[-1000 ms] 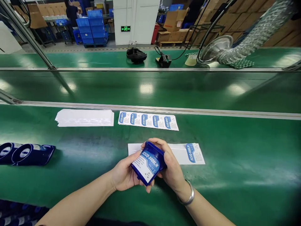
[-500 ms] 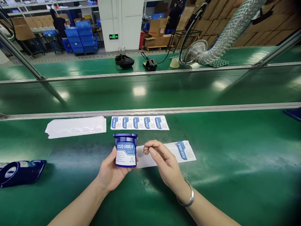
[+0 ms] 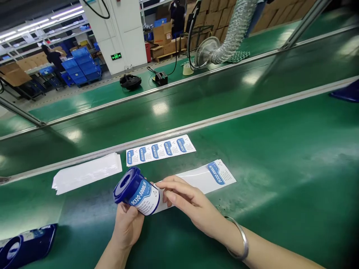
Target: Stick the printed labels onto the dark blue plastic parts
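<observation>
My left hand holds a dark blue cylindrical part, tilted so that its flanged end and round opening point up and left. A white and blue label reading DC52Q-5000L/H is on its side. My right hand is just right of the part, fingers bent and a little apart, with nothing visible in them. Beneath that hand lies a white backing strip with one label left at its right end. A sheet of several labels lies behind, beside a stack of white strips.
A dark blue object rests at the lower left, and another at the right edge. A metal rail runs behind the sheets. Farther back are a black device and a silver duct.
The camera view has tilted. The blue part has turned in my left hand from upright to leaning left, showing its opening. My right hand has come closer to its label.
</observation>
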`<action>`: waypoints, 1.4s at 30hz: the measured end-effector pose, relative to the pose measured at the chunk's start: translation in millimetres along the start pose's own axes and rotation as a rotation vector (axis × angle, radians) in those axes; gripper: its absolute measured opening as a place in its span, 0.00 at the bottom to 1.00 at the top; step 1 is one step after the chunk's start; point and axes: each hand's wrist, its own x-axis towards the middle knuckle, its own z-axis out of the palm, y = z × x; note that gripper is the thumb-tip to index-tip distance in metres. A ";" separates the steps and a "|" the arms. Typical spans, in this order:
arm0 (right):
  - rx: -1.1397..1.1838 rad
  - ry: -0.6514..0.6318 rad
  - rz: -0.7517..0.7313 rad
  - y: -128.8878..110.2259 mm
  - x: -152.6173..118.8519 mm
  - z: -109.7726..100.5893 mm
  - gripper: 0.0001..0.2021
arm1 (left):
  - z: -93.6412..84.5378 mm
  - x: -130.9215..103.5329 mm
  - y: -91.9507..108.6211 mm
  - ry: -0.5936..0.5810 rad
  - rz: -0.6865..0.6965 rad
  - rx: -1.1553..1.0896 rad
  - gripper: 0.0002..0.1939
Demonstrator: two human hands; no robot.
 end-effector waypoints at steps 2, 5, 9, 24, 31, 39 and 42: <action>0.003 0.009 0.011 -1.0 -0.7 -0.1 0.15 | 0.7 0.4 1.8 -0.008 -0.002 0.043 0.38; -0.022 0.031 0.032 -2.1 -0.9 -0.5 0.17 | 5.6 -0.5 5.3 0.008 0.003 0.074 0.42; -0.055 0.048 -0.004 -3.0 0.0 -0.8 0.15 | 15.0 -3.3 8.8 0.074 0.008 0.067 0.48; -0.091 0.085 -0.035 -3.9 0.5 0.9 0.14 | 21.9 -3.1 10.6 0.059 0.057 0.129 0.51; 0.013 0.118 0.047 -4.9 2.4 -0.3 0.14 | 13.5 -1.5 7.3 0.046 0.089 0.163 0.53; 0.188 0.105 0.143 -5.1 4.4 1.5 0.16 | 1.4 0.1 5.8 -0.035 0.104 0.206 0.52; 0.223 0.101 0.167 -5.9 5.2 1.3 0.17 | 1.6 -0.2 6.1 -0.030 0.119 0.211 0.50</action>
